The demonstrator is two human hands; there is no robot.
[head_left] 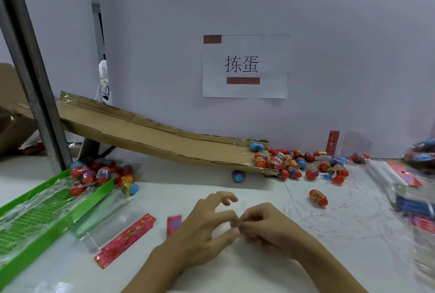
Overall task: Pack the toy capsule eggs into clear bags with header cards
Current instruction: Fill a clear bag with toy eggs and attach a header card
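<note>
Head view looks down on a white table (179,196) set against a pale wall. Both hands meet near the middle of the table: the left hand (202,234) has thumb and forefinger pinched together with the other fingers lifted and spread, and the right hand (270,229) is curled with its fingertips touching the left's. Something thin and clear seems to be pinched between them, but it is too faint to tell what it is.

A cardboard ramp (150,137) slopes down from far left to the right, and a heap of capsule eggs (294,163) lies at its lower end, mostly red with some blue. One red egg (318,197) lies alone, nearer and to the right of the hands. More eggs (101,174) are piled at the far end of a green tray (30,217) on the left. Just right of the tray lie clear bags (106,219) and a long red header card (126,239); a shorter red card (173,224) lies partly behind the left hand. A paper sign (246,66) hangs on the wall.
</note>
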